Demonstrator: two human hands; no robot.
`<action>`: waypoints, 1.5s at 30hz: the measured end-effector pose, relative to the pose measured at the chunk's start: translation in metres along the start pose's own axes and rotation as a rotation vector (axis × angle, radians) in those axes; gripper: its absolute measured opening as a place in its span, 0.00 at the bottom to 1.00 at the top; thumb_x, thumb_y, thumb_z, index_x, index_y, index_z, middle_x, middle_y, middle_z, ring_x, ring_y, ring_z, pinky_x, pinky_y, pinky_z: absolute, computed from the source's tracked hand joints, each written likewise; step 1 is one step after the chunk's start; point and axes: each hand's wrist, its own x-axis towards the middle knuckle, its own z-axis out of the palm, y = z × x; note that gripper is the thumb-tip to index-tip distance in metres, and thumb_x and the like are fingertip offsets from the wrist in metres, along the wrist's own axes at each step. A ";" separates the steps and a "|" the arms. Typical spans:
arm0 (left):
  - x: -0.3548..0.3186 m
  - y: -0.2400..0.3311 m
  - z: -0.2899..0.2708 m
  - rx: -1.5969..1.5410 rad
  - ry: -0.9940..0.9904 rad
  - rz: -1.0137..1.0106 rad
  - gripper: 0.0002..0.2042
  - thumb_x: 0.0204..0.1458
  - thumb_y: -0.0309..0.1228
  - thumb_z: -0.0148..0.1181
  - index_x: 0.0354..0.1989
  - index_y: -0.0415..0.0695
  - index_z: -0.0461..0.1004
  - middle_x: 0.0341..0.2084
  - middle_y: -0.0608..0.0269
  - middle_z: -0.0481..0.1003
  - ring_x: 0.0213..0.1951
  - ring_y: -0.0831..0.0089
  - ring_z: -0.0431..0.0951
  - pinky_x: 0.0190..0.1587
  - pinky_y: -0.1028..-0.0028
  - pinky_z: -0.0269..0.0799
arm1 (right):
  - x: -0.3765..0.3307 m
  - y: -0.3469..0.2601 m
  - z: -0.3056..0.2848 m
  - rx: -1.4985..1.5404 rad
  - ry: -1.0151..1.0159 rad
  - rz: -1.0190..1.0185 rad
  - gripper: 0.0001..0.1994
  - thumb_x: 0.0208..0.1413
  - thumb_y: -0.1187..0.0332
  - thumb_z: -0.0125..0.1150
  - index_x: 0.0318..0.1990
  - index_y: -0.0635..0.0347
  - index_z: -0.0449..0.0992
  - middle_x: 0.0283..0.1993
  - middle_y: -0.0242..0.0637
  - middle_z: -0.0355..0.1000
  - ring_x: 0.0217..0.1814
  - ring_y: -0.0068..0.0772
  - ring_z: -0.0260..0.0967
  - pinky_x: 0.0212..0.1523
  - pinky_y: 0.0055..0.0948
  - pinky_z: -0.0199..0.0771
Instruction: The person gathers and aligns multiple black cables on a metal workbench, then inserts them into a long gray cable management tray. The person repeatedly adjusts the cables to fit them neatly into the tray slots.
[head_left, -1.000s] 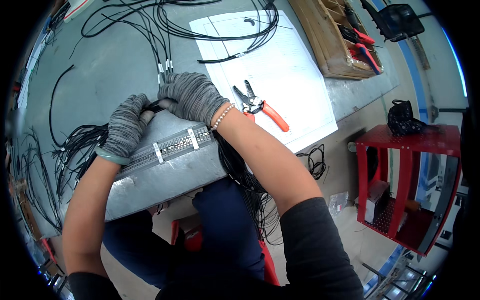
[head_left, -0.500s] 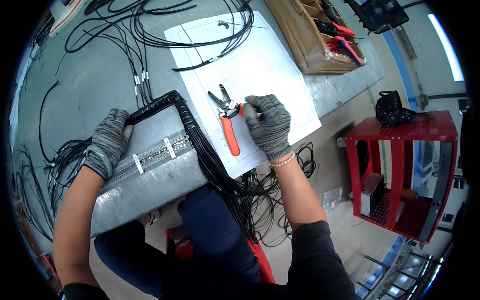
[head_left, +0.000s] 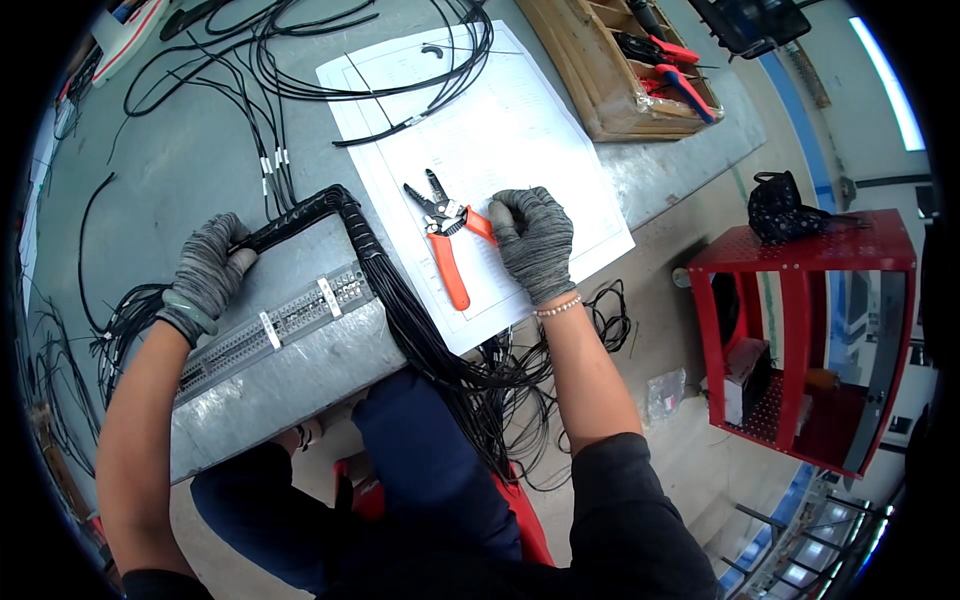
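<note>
Head view: the left hand (head_left: 207, 272) clamps the black wire bundle (head_left: 330, 208) at nine o'clock while the right hand (head_left: 533, 240) closes on the orange-handled wire stripper (head_left: 449, 240) lying on the paper sheet (head_left: 520, 130) at centre, so the pick-up seems in hand; next likely calls for lifting it toward the bundle.

The right hand (head_left: 533, 243) is covering one orange handle end of the wire strippers (head_left: 446, 234); the sheet's (head_left: 480, 130) print is staying too small to read.
</note>
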 end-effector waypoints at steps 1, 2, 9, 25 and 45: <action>0.002 -0.001 0.000 -0.005 -0.006 -0.018 0.11 0.44 0.26 0.63 0.36 0.39 0.70 0.29 0.49 0.72 0.33 0.54 0.73 0.40 0.63 0.69 | 0.000 0.000 -0.001 -0.004 0.002 -0.002 0.06 0.48 0.67 0.64 0.30 0.59 0.79 0.25 0.41 0.72 0.29 0.43 0.71 0.34 0.38 0.72; 0.004 -0.002 0.002 -0.009 -0.011 -0.036 0.12 0.43 0.26 0.64 0.35 0.39 0.70 0.28 0.50 0.72 0.33 0.55 0.73 0.40 0.63 0.69 | 0.000 0.001 -0.001 -0.007 0.005 -0.004 0.05 0.48 0.67 0.64 0.30 0.59 0.79 0.25 0.41 0.73 0.29 0.43 0.71 0.34 0.37 0.72; 0.004 0.008 0.001 0.078 0.025 0.001 0.12 0.42 0.28 0.65 0.34 0.39 0.69 0.30 0.48 0.74 0.36 0.50 0.74 0.42 0.60 0.70 | -0.001 0.002 -0.002 0.003 0.019 -0.017 0.05 0.48 0.69 0.63 0.29 0.60 0.79 0.26 0.41 0.73 0.28 0.43 0.70 0.33 0.38 0.73; 0.007 0.009 -0.010 0.053 -0.056 -0.030 0.12 0.45 0.33 0.63 0.35 0.40 0.71 0.32 0.48 0.75 0.38 0.52 0.76 0.44 0.61 0.70 | 0.035 -0.160 0.075 0.222 -0.392 -0.532 0.13 0.51 0.69 0.63 0.45 0.55 0.76 0.40 0.36 0.74 0.39 0.36 0.75 0.41 0.32 0.76; 0.008 -0.001 -0.007 -0.036 -0.028 0.052 0.11 0.46 0.31 0.64 0.35 0.39 0.72 0.31 0.50 0.77 0.37 0.56 0.78 0.43 0.64 0.72 | -0.063 -0.178 0.072 -0.178 -0.438 -0.599 0.31 0.44 0.52 0.65 0.58 0.50 0.68 0.56 0.33 0.67 0.62 0.34 0.60 0.70 0.43 0.45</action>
